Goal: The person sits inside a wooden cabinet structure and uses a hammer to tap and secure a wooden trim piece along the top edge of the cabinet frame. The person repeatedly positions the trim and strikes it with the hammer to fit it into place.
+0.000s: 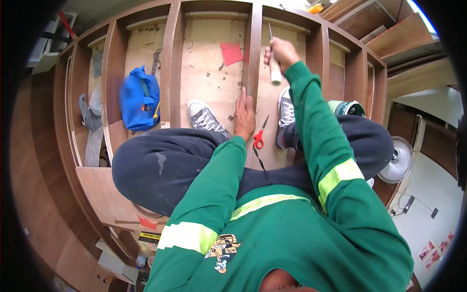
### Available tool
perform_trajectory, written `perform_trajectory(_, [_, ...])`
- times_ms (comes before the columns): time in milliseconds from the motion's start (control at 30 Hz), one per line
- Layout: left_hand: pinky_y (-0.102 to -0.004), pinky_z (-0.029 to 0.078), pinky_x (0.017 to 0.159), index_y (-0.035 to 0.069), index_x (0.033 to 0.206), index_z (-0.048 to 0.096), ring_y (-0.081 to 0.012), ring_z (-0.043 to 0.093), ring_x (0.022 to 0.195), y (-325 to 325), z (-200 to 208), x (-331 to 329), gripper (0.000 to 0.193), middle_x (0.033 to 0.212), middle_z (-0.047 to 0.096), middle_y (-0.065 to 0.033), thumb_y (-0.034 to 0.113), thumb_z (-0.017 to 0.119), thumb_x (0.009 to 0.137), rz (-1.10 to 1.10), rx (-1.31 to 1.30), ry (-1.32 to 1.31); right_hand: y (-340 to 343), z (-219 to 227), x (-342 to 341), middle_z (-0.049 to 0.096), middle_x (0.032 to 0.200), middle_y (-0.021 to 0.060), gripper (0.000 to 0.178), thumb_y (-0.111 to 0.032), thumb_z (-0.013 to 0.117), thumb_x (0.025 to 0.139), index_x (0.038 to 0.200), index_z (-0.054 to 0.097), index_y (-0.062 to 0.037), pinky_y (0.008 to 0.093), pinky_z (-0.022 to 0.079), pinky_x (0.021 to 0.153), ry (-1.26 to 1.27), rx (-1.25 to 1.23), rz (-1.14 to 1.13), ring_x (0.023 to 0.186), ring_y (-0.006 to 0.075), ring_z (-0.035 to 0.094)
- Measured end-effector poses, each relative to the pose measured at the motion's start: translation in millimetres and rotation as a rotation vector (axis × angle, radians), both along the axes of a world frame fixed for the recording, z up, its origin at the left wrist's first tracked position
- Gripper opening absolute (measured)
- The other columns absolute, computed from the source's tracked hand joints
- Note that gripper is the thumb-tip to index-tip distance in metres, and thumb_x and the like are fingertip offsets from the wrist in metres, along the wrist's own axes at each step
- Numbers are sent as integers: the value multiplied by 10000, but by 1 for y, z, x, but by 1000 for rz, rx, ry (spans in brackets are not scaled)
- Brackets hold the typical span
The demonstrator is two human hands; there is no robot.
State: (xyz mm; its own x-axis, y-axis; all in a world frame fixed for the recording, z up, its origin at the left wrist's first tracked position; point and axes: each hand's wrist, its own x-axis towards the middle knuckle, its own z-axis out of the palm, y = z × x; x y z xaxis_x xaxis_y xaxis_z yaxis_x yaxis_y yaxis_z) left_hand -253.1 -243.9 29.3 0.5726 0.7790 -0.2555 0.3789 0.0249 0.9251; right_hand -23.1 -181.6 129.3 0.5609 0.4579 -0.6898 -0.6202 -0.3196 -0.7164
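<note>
My right hand [284, 52] is closed round a tool with a pale cylindrical handle [275, 73] and a thin metal shaft [270, 32] pointing away from me; I cannot make out its exact kind. It is held above the compartment just right of the middle divider. My left hand [244, 117] lies along the brown wooden divider [251, 63], fingers stretched forward, holding nothing. Close to its right is a pair of scissors [259, 140] with red handles, blades pointing away. A red square sheet [231, 53] lies in the compartment left of the divider, among small debris.
Upright dividers split the wooden frame [175, 53] into compartments. A blue bag [140, 100] sits in one on the left. My sneakers [206, 117] stand either side of the middle divider. At right are a can [351, 108], a fan [395, 159] and stacked boards [399, 36].
</note>
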Motion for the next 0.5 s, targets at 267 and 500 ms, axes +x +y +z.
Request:
perform_trajectory(267, [-412, 350, 1154, 20, 1538, 384, -408, 434, 1390, -4, 11, 6, 683, 1492, 461, -254, 522, 342, 1076, -1, -49, -18, 59, -47, 108, 559, 765, 60, 175, -84, 370, 1031, 1000, 518, 5, 325, 556, 503, -55, -9, 211, 570, 155, 542])
perform_trajectory(500, [-404, 352, 1151, 17, 1537, 387, -409, 434, 1389, 1, -2, -8, 673, 1479, 471, -270, 507, 337, 1079, 28, -32, 9, 70, -43, 23, 570, 719, 95, 212, -74, 423, 991, 890, 595, -5, 378, 505, 470, -180, 18, 139, 558, 217, 570])
